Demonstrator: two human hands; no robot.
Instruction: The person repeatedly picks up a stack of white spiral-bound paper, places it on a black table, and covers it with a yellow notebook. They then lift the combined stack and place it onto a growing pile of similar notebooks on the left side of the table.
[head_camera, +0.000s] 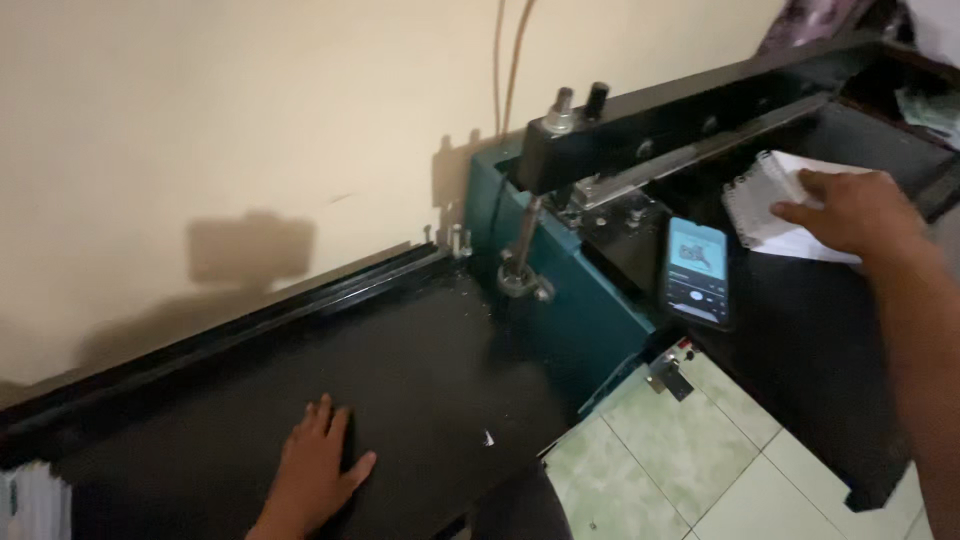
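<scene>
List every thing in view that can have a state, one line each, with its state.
Left hand: open, flat on the black table.
Right hand: resting on the spiral notepad, fingers on its pages.
Spiral notepad: lying on the machine bed, pages fanned.
Phone: screen lit, lying face up.
Black clamp bar: raised above the bed.

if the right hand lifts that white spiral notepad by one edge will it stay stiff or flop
The notepad would probably flop: it looks like thin loose sheets held only by a wire spiral along one side. It seems light, since the right hand covers much of it with flat fingers. On the smooth black machine bed it may slide rather than tip.
</scene>
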